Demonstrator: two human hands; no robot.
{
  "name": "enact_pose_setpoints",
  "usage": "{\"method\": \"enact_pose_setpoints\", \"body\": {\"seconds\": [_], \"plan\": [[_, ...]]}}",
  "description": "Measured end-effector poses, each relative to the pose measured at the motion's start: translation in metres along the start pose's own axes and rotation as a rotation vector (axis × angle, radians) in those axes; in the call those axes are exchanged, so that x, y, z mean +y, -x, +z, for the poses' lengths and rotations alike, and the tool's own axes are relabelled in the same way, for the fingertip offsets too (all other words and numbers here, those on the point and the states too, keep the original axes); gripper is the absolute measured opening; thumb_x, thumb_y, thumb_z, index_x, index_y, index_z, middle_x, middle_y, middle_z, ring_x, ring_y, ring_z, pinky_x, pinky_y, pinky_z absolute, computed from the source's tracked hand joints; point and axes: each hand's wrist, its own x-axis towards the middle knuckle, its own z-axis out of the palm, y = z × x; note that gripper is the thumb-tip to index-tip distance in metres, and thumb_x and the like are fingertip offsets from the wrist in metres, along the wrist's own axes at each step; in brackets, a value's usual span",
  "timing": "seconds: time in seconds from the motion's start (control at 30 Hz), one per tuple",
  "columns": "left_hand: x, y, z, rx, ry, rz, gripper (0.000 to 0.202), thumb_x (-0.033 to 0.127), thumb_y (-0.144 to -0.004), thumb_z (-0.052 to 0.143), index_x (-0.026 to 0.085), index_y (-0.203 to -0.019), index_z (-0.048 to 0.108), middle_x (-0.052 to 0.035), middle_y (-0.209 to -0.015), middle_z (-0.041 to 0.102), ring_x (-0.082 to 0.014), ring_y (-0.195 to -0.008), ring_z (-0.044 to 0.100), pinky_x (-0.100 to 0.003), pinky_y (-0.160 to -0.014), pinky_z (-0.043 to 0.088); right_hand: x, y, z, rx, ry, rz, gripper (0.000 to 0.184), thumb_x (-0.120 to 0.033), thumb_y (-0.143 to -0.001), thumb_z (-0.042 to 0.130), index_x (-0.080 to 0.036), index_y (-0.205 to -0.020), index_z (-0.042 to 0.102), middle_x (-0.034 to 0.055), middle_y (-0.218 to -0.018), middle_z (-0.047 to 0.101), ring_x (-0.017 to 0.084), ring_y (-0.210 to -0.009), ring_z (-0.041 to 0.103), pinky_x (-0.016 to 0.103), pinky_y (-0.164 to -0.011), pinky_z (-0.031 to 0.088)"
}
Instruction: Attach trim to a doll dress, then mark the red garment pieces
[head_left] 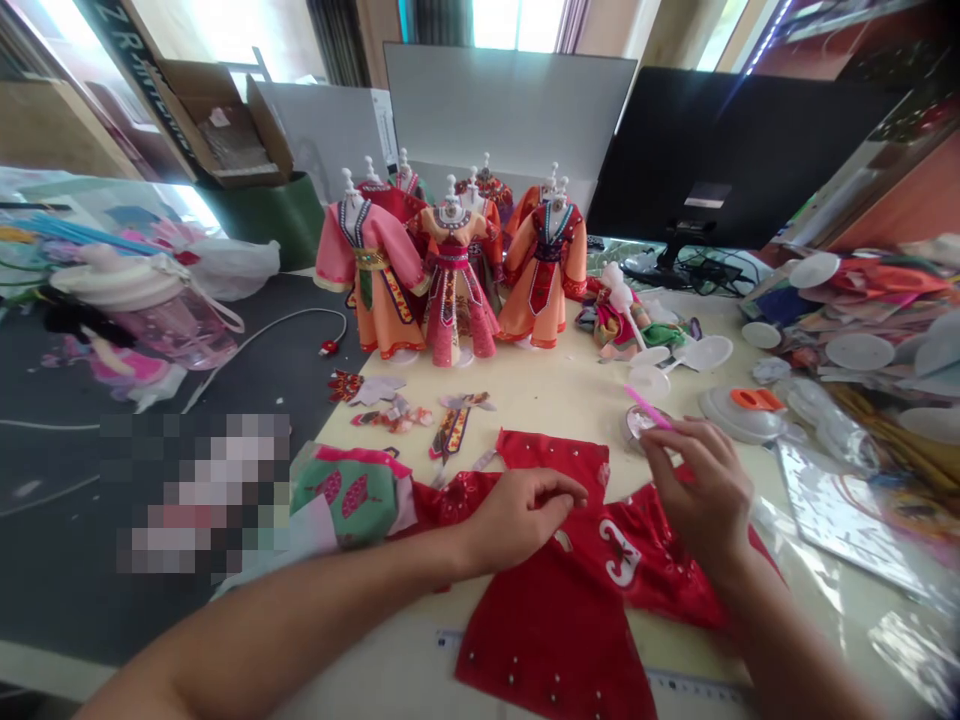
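A small red doll garment [559, 635] lies spread flat in front of me, dotted with small pearl-like beads along its lower and upper edges. A white curled appliqué [621, 553] sits near its middle. My left hand [517, 515] rests over the garment's left part, thumb and fingers curled together; anything between them is hidden. My right hand [705, 485] is raised above the right sleeve, pinching a slim pink pen-like stick [646, 405]. The stick passes over a small round dish [634, 424] whose contents are too small to tell.
Several dressed doll mannequins [454, 270] stand at the back. Embroidered scraps [454, 425] and a green fabric piece [352, 500] lie left of the garment. A ruler [694, 687] runs beneath it. White lids [742, 415] and fabric piles [885, 300] crowd the right; a monitor [742, 150] stands behind.
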Motion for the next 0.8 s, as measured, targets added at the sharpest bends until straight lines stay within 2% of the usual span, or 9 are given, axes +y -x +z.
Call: {"method": "enact_pose_setpoints", "body": {"seconds": [0.07, 0.17, 0.3, 0.43, 0.6, 0.8], "plan": [[0.0, 0.002, 0.001, -0.039, -0.102, 0.058, 0.021, 0.016, -0.085, 0.05, 0.014, -0.096, 0.067, -0.0071, -0.096, 0.07, -0.015, -0.087, 0.064, -0.027, -0.077, 0.051, 0.017, -0.002, -0.003, 0.028, 0.106, 0.074, 0.003, -0.02, -0.08, 0.063, -0.021, -0.081, 0.066, 0.0044, -0.079, 0.065, 0.02, -0.079, 0.061, 0.038, -0.08, 0.049], [0.0, 0.004, 0.001, -0.088, -0.322, 0.211, 0.022, 0.017, -0.086, 0.049, 0.014, -0.099, 0.067, -0.0067, -0.094, 0.07, -0.0147, -0.086, 0.063, -0.028, -0.08, 0.05, 0.033, -0.005, -0.009, -0.01, 0.208, 0.206, 0.015, -0.029, -0.083, 0.058, -0.019, -0.075, 0.066, 0.0053, -0.078, 0.066, 0.02, -0.078, 0.06, 0.037, -0.08, 0.047], [-0.007, 0.006, 0.002, -0.139, -0.716, 0.446, 0.022, 0.018, -0.088, 0.046, 0.012, -0.097, 0.065, -0.008, -0.092, 0.069, -0.0195, -0.086, 0.06, -0.036, -0.081, 0.047, 0.04, -0.008, -0.017, -0.094, 0.21, 0.349, 0.021, -0.034, -0.083, 0.054, -0.02, -0.076, 0.067, 0.005, -0.082, 0.068, 0.021, -0.082, 0.061, 0.037, -0.082, 0.045], [-0.014, 0.005, 0.003, -0.178, -1.076, 0.52, 0.021, 0.018, -0.089, 0.043, 0.011, -0.088, 0.063, -0.01, -0.086, 0.065, -0.0226, -0.078, 0.057, -0.039, -0.073, 0.045, 0.043, -0.008, -0.02, -0.165, 0.199, 0.408, 0.019, -0.032, -0.081, 0.053, -0.02, -0.078, 0.068, 0.0041, -0.085, 0.069, 0.021, -0.08, 0.061, 0.034, -0.079, 0.045], [-0.017, 0.004, 0.003, -0.186, -1.174, 0.549, 0.019, 0.018, -0.088, 0.043, 0.012, -0.087, 0.061, -0.0086, -0.081, 0.063, -0.022, -0.073, 0.054, -0.038, -0.07, 0.044, 0.05, -0.004, -0.016, -0.296, 0.28, 0.369, 0.022, -0.022, -0.079, 0.048, -0.02, -0.081, 0.07, 0.0045, -0.086, 0.07, 0.02, -0.078, 0.06, 0.035, -0.081, 0.044], [-0.02, 0.004, 0.002, -0.176, -1.191, 0.585, 0.017, 0.017, -0.088, 0.044, 0.012, -0.089, 0.061, -0.0077, -0.081, 0.062, -0.0211, -0.073, 0.054, -0.037, -0.071, 0.044, 0.052, 0.001, -0.012, -0.264, 0.37, 0.388, 0.02, -0.026, -0.08, 0.051, -0.02, -0.077, 0.07, 0.0068, -0.081, 0.07, 0.023, -0.08, 0.059, 0.038, -0.083, 0.042]]}}
